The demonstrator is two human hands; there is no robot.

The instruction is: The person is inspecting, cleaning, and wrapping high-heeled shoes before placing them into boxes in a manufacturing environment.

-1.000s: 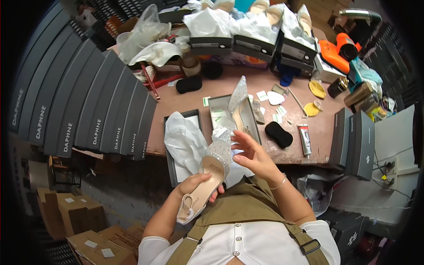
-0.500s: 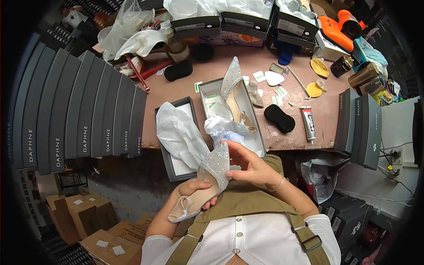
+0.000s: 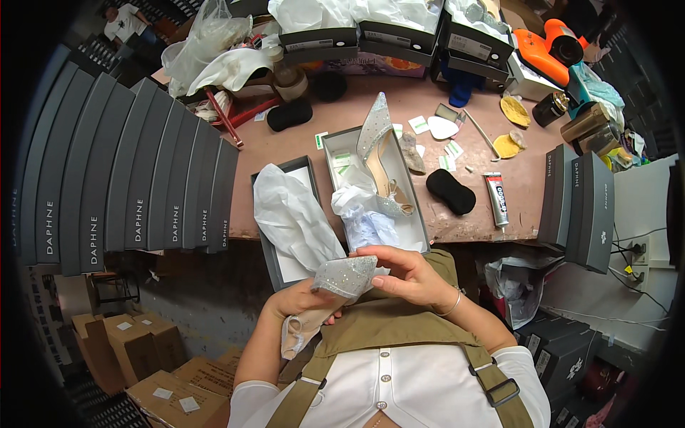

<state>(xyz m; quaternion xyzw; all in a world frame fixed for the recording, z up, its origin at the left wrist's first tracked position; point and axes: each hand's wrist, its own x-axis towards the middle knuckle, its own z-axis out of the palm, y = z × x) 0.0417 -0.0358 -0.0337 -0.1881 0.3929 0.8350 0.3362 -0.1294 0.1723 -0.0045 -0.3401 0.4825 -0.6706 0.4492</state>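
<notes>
Nearer the wearer than the open shoebox (image 3: 419, 224), the left hand (image 3: 291, 299) curls closed around a glittery shoe (image 3: 344, 277); the right hand's (image 3: 408, 277) slightly parted thumb and fingers pinch its toe. The shoebox holds another shoe (image 3: 374, 135) and crumpled tissue (image 3: 355, 198).

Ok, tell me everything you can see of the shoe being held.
The shoe has a silvery, sparkling upper, a smooth beige insole and a pale strap loop at its back end. It lies aslant near the olive apron, toe away from the body and rightward. The left grip holds its middle; the right grip touches the toe. Its underside is hidden.
</notes>
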